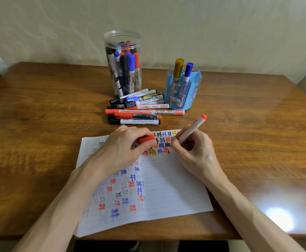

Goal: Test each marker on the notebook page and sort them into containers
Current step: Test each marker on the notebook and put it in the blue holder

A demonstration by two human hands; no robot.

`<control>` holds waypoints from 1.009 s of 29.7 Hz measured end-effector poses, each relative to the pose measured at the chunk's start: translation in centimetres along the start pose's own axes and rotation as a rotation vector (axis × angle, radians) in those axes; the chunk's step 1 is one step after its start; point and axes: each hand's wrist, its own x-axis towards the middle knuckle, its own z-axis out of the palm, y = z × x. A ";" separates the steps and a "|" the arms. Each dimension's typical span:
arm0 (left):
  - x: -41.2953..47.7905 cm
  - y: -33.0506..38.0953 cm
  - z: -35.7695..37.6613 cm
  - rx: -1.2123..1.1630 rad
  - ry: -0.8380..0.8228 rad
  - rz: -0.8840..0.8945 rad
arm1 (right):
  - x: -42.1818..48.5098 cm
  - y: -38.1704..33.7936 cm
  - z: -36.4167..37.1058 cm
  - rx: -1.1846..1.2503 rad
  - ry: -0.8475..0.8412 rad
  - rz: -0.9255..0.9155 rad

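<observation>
A lined notebook page (pixel 166 188) lies on the wooden table, covered with red, blue, black and yellow test marks. My right hand (pixel 194 150) grips an uncapped red marker (pixel 192 129), its tip down on the page among the marks. Resting on the page's upper part, my left hand (pixel 123 146) holds the marker's red cap (pixel 147 139). Behind the page lies a pile of several capped markers (pixel 139 108). A clear jar (pixel 123 64) packed with markers stands at the back. To its right, a blue holder (pixel 184 90) contains a gold marker (pixel 177 70) and a blue marker (pixel 187 73).
The wooden table (pixel 39 115) ends at a near edge just below the page and runs to a pale wall at the back. A bright light reflection sits at the table's front right (pixel 279 219).
</observation>
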 end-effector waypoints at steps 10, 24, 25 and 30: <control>0.1 0.4 0.1 -0.251 0.087 0.031 | 2.3 -2.9 -2.1 0.274 -0.044 0.102; 0.6 0.1 -1.3 -0.418 0.409 -0.025 | 5.7 -5.3 0.4 0.430 -0.183 0.032; 0.6 0.0 -1.3 -0.422 0.407 -0.019 | 5.6 -5.2 0.4 0.439 -0.208 0.017; 0.6 -0.4 -1.1 -0.417 0.367 -0.031 | 5.2 -4.3 0.2 0.530 -0.301 0.039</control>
